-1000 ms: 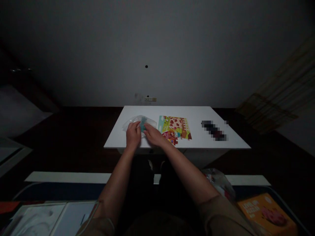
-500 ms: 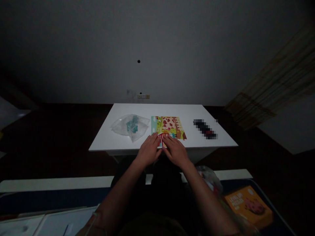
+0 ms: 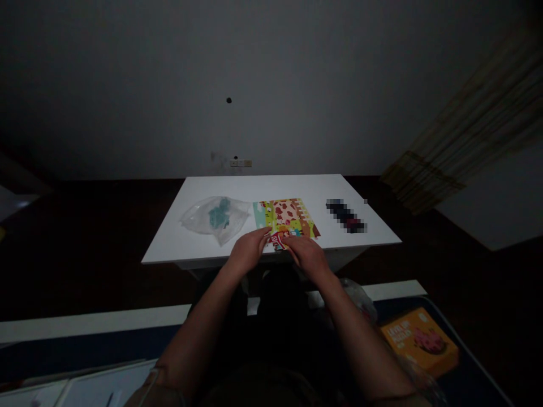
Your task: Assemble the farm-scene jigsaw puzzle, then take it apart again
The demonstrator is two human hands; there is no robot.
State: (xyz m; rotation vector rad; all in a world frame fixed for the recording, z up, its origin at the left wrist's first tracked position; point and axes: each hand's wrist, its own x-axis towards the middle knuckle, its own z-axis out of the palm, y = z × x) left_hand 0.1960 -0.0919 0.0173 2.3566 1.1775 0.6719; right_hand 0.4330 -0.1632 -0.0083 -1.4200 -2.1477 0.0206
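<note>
A colourful jigsaw puzzle [image 3: 286, 211] with a brown-spotted animal lies on the white table [image 3: 322, 186]. Its red near part [image 3: 276, 239] sits at the table's front edge, between my hands, and looks slightly tilted. My left hand [image 3: 249, 249] is curled in at the left side of this part, fingertips on its edge. From the right, my right hand [image 3: 309, 255] grips the same part, fingers on top and thumb low at the near edge. Fingers cover some of the picture. Left of the puzzle rests a clear plastic bag [image 3: 199, 217] with teal pieces [image 3: 219, 213] inside.
A dark blurred-out object [image 3: 345, 216] lies on the table's right side. An orange puzzle box [image 3: 419, 342] and a clear bag [image 3: 358, 299] are on the seat at my right. White flat items [image 3: 106, 384] lie at lower left. A wall [image 3: 271, 113] stands behind the table.
My hands have moved apart from lying flat on the puzzle's near part to holding its two sides. More of the red part shows. The view has shifted slightly.
</note>
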